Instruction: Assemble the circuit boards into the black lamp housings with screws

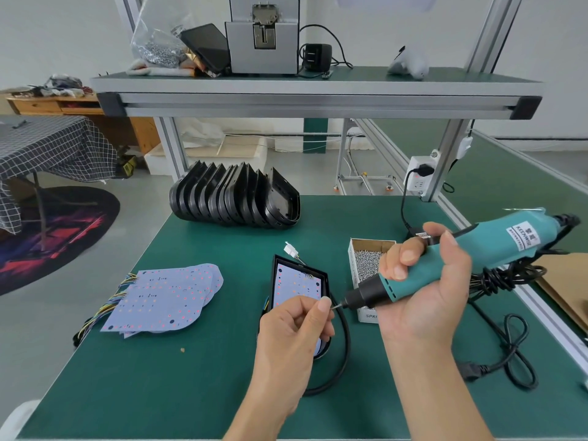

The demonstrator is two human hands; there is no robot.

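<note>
right hand (423, 281) wrapped firmly round the teal plastic electric screwdriver (445, 259), its dark nose angled down and left, and the left hand (296, 329) pinching a tiny silver screw (333, 307) right at the bit tip. so both grips are busy: one clenched on the tool body, one a fingertip pinch on the screw.

below them on the green surface (191, 377) lies the open black plastic lamp housing (278, 265), with a pale lilac circuit board (296, 284) seated inside it, partly hidden by the left hand. a white connector on thin wires pokes out at its far corner.

handling, as i judge it: that screw is very light, small and slick, easy to drop, so the fingertip pinch near its head looks right. the board seems thin, stiff and delicate; best pressed at its bare edges, away from the dotted leds. the housing looks rigid and light, likely to slide under driver pressure, so it wants steadying by its rim.

spares nearby: a fan of lilac boards with coloured wires (165, 297) to the left, nested black housings (235, 198) behind, and a cardboard box of screws (366, 259) beside the driver.
</note>
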